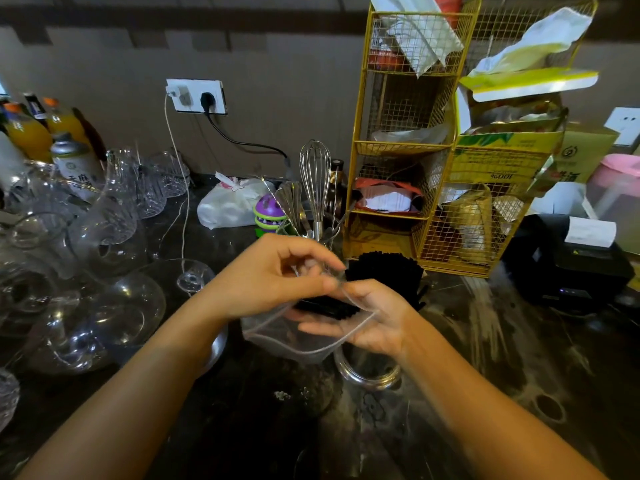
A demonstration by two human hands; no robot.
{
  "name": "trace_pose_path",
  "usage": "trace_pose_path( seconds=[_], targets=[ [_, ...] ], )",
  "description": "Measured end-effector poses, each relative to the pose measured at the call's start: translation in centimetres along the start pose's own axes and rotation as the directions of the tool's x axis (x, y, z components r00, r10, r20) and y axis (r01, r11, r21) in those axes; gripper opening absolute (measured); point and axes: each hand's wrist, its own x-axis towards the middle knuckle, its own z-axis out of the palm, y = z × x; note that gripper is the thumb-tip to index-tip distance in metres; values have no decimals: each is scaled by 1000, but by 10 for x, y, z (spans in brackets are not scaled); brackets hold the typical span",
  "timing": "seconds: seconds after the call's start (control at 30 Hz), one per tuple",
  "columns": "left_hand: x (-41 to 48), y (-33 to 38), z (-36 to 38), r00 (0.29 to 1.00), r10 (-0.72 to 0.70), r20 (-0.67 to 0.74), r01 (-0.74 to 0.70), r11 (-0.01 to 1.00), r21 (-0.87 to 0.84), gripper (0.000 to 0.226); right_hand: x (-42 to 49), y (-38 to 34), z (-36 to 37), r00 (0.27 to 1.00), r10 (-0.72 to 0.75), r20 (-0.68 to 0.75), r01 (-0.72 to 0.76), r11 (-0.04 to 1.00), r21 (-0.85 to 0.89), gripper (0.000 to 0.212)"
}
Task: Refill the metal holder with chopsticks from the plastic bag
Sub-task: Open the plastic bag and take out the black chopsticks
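Clear plastic bag (298, 336), soft and crinkled, held above the dark marbled surface (502, 358) with black chopsticks (325, 308) inside. Left hand (277, 275) pinches the bag's top edge, fingers together on it. Right hand (372, 320) cups the bag from beneath, thumb pressed on the rim. Round shiny metal holder (367, 374) sits directly below. Yellow wire rack (408, 140) behind; a carton reads "100%" upside down.
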Motion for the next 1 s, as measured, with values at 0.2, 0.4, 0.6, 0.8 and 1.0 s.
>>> trace_pose_path(
  seconds=[0.2, 0.4, 0.6, 0.8, 1.0],
  targets=[
    [5, -7, -13, 761, -144, -632, 69, 987, -143, 21, -14, -23, 3, 994, -110, 25, 112, 989, -99, 30],
    [21, -34, -14, 809, -550, -209, 317, 707, -632, 32, -16, -49, -7, 981, -195, 2, 190, 953, -238, 50],
    [71, -32, 0, 908, -419, 20, 328, 679, -656, 15, -17, -76, -17, 938, -321, -130, 242, 875, -419, 53],
    [110, -37, 12, 929, -370, 14, 305, 744, -595, 15, -23, -86, -30, 876, -461, -143, 299, 752, -588, 54],
    [116, -40, 14, 941, -323, -103, 223, 820, -527, 35, -16, -87, -34, 795, -586, -154, 270, 571, -775, 60]
  ],
)
